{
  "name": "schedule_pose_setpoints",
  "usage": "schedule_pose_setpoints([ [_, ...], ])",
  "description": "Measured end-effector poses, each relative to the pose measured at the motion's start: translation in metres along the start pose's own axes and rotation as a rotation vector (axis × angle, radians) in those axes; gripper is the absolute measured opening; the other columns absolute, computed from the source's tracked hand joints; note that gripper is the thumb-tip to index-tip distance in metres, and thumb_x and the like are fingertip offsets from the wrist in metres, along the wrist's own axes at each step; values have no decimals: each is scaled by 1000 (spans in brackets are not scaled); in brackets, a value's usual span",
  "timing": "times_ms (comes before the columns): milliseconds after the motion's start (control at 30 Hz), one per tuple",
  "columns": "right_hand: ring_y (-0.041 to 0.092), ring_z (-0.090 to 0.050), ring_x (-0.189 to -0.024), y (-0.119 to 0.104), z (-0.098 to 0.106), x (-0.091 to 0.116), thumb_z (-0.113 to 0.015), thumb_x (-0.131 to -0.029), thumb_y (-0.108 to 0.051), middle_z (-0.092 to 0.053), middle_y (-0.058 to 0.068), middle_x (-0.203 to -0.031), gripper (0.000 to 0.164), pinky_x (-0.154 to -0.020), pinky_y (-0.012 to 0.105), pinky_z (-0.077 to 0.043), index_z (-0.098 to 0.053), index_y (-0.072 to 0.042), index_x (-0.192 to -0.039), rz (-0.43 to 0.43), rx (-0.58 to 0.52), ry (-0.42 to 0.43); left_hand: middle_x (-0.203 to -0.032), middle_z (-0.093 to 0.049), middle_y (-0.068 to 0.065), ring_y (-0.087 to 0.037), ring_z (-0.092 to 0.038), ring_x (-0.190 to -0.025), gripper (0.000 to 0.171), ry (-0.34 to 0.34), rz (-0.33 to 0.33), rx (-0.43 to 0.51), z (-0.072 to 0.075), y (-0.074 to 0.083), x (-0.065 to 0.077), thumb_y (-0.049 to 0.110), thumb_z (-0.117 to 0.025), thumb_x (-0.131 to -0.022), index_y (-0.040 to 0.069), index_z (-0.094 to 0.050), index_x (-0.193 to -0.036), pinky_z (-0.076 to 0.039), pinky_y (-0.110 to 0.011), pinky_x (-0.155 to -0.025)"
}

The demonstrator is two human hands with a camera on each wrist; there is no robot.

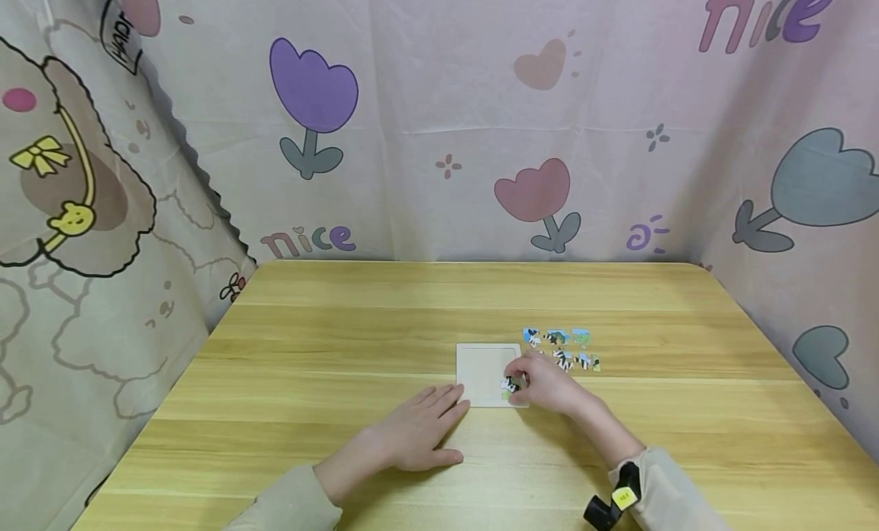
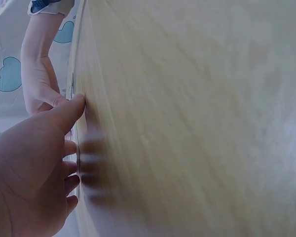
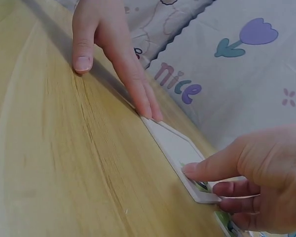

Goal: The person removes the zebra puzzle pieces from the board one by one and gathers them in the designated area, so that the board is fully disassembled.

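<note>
A square white puzzle tray (image 1: 479, 371) with a raised border lies flat on the table. My left hand (image 1: 424, 430) rests beside it, fingers extended and fingertips at its left edge, thumb spread toward me. At the tray's lower right corner, my right hand (image 1: 549, 382) pinches a jigsaw piece (image 1: 508, 387) printed with a black-and-white animal on green. In the right wrist view, the thumb lies on top of that piece (image 3: 203, 186), while the other fingers bend at the tray's outer edge. Part of the piece is hidden by the fingers.
Several loose jigsaw pieces (image 1: 558, 337) lie in rough rows right of the tray, some partly behind my right hand. The wooden table (image 1: 330, 325) meets a patterned curtain (image 1: 426, 195) at its back and sides. A camera (image 1: 611, 500) is strapped to the right wrist.
</note>
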State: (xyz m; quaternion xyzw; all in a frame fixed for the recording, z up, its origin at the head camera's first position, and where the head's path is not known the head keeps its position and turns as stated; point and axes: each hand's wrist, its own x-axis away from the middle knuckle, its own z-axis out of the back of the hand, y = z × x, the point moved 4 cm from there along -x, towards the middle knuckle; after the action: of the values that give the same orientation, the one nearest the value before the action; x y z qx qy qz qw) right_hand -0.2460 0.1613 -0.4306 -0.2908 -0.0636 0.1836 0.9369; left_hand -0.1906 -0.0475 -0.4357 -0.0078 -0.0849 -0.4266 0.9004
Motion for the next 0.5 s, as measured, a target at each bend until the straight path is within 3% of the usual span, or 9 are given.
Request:
schedule_pose_setpoints([
  [267,15,-46,-76,-2,0,-5,-80,-67,-8,-52,-3,-81,27,-70,33,-41,-60,-11,-85,25,-11,-13,-153,-18,-11,-23,-15,-140,73,1,1,1,0,-1,-1,58,-37,-93,9,-27,-147,-17,-38,-112],
  [500,10,-48,-68,-1,-1,-5,-70,-76,0,-53,-5,-73,17,-61,25,-43,-58,-10,-80,86,-103,21,-153,-18,-11,-22,-15,-140,73,-5,-2,-8,-1,-2,-1,58,-37,-92,10,-26,-147,-18,-38,-112],
])
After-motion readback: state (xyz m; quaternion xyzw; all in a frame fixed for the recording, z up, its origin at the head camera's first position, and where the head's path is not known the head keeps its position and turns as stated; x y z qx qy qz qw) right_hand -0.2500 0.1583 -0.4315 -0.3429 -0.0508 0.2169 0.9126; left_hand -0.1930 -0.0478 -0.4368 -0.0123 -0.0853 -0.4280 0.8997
